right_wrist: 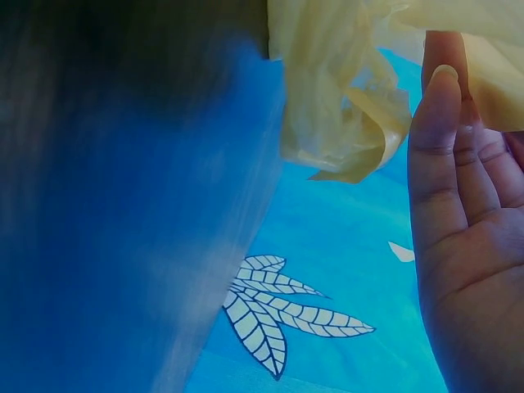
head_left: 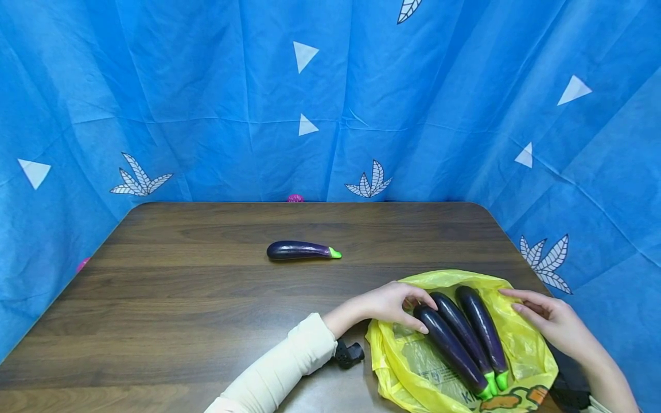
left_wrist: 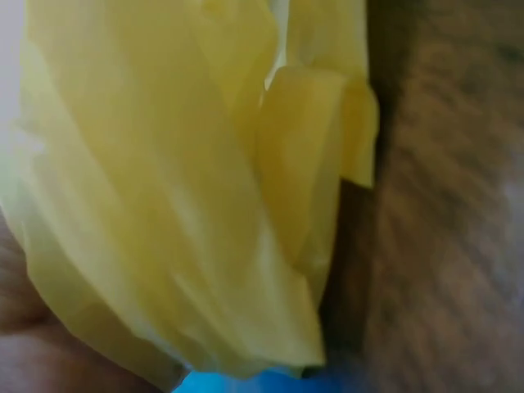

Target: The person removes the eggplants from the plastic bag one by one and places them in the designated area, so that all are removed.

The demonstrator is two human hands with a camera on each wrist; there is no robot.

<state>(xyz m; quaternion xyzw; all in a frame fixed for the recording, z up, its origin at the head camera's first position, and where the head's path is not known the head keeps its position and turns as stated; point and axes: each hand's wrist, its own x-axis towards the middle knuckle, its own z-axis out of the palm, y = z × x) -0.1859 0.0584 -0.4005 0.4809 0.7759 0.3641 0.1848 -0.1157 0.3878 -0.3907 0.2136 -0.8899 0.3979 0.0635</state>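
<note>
Well, grips unclear: left hand (head_left: 396,304) straddles an eggplant (head_left: 452,351), right hand (head_left: 560,326) touches a bag (head_left: 532,353) so flimsy it might sag.

Head camera, above the crumpled yellow plastic bag (head_left: 527,338), looks forward-down. Both wrist cameras face it closely — all share it.

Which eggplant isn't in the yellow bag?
The eggplant lying alone toward the back of the wooden table; the other three eggplants lie side by side in the open yellow bag.
</note>
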